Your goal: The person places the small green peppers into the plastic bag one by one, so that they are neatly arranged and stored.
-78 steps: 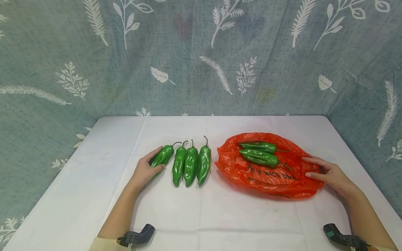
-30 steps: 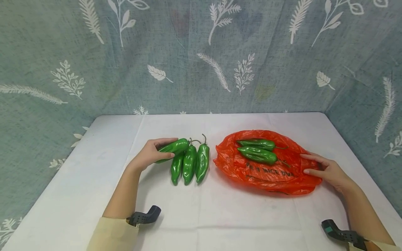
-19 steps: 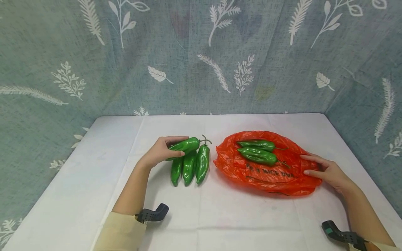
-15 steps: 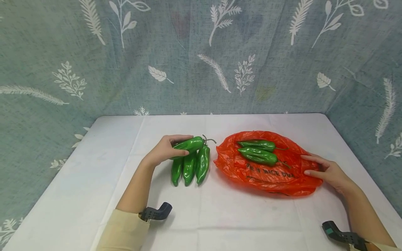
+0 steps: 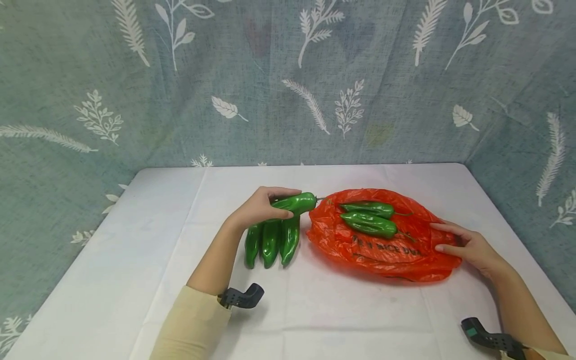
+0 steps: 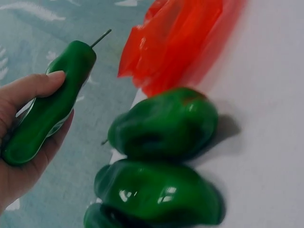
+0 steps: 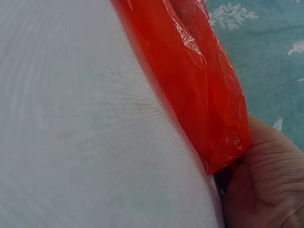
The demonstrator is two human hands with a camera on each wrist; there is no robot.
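My left hand [image 5: 263,207] holds a long green chili pepper [image 5: 303,202] by its body, thumb on one side and fingers on the other, its stem pointing right. In the left wrist view this pepper [image 6: 59,107] is raised off the table. Three more green peppers [image 5: 271,245] lie side by side below that hand, their stem ends partly hidden. A red plastic bag [image 5: 333,252] lies to the right, with two green peppers [image 5: 370,224] on it. My right hand [image 5: 479,252] grips the bag's right edge; some of its fingers are hidden by the bag.
A white cloth [image 5: 351,315] covers the table. Blue-green fabric with white leaf prints [image 5: 270,100] hangs behind and at both sides. Dark wrist-worn devices, one at the left wrist [image 5: 243,296] and one at the right [image 5: 490,337], stick out over the table.
My left hand has lifted the leftmost pepper and carried it right over the other three, toward the bag. The right hand stays at the bag's edge.
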